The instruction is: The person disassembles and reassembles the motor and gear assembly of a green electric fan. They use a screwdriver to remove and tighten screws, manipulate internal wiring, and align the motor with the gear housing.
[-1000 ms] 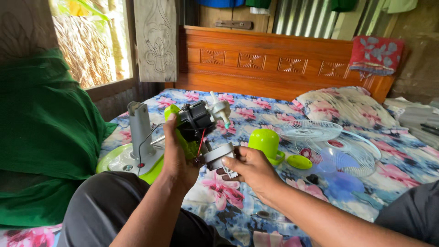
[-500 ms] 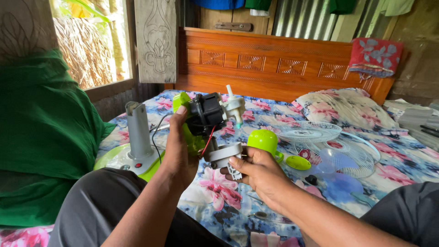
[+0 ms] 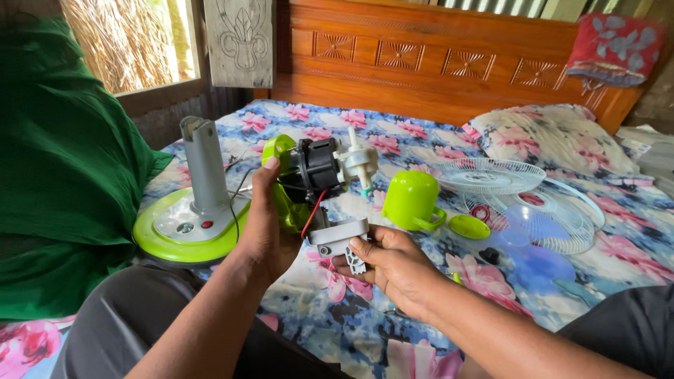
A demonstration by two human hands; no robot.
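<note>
My left hand [image 3: 270, 224] grips a fan motor assembly [image 3: 319, 168]: a black motor with a white gearbox on a lime green back plate, red and black wires hanging from it. My right hand [image 3: 390, 263] holds the grey neck bracket [image 3: 340, 235] at the bottom of that assembly, fingers pinching its lower edge. Both hands hold it above the floral bedsheet [image 3: 316, 309], in front of my knees. Wires run from the motor toward the fan base [image 3: 189, 228].
The lime green fan base with a grey upright post [image 3: 203, 165] stands at left. A green motor cover [image 3: 411, 200], a small green cap [image 3: 469, 226], white fan grilles [image 3: 491, 175] and a blue blade [image 3: 530, 245] lie at right. Green cloth [image 3: 63, 161] at left, wooden headboard [image 3: 435, 60] behind.
The motor assembly has tilted and shifted a little to the right in my hands. My right hand has moved under the grey bracket and closed on it.
</note>
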